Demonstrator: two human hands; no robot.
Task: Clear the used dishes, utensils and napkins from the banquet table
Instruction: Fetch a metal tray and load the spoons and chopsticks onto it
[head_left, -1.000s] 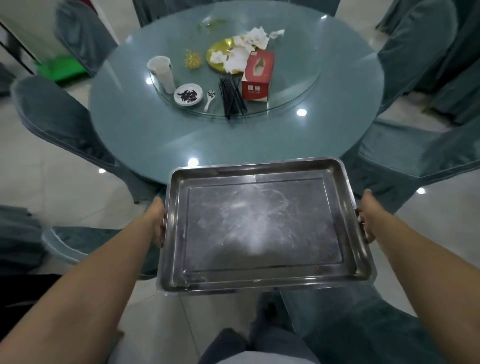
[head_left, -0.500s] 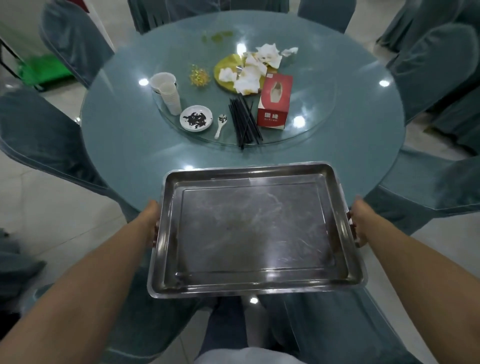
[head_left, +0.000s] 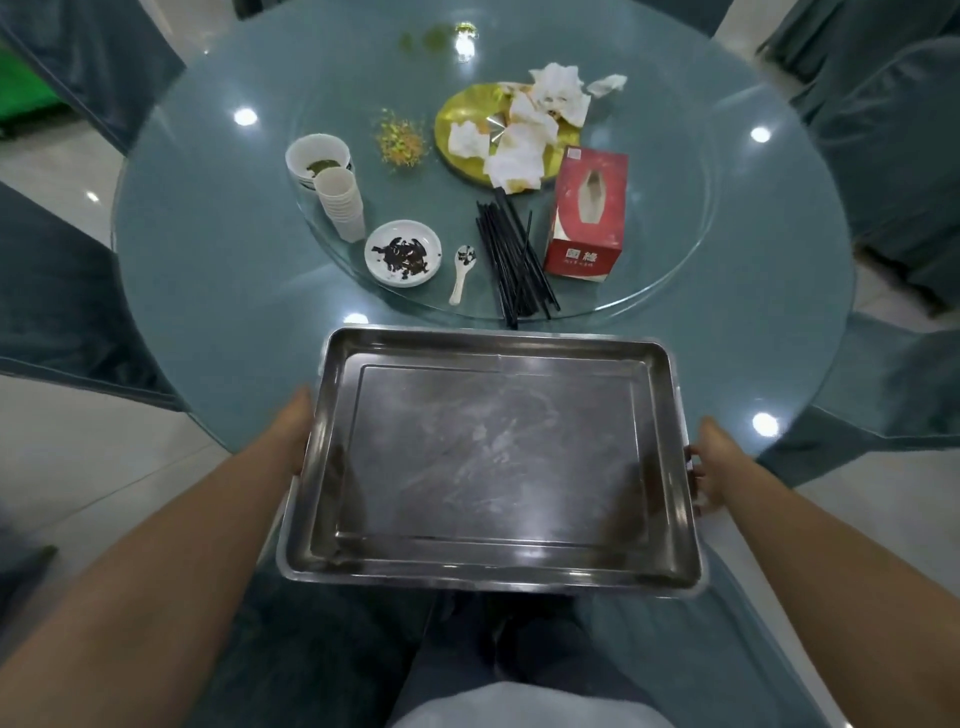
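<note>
Head view: left hand (head_left: 297, 434) and right hand (head_left: 707, 467) grip the side rims of a steel tray (head_left: 670, 447), held over the table's (head_left: 208, 270) near edge. On the glass turntable (head_left: 665, 218): stacked cups (head_left: 343, 205), small plate (head_left: 403, 253), spoon (head_left: 461, 273), black chopsticks (head_left: 511, 260), red tissue box (head_left: 587, 213), yellow plate (head_left: 462, 122) under crumpled napkins (head_left: 524, 135).

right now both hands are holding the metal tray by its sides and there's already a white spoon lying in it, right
Not quite. In the head view the left hand and right hand do hold the metal tray by its sides, but nothing lies in it. The white spoon is on the glass turntable, between the small white dish and the black chopsticks.
</note>
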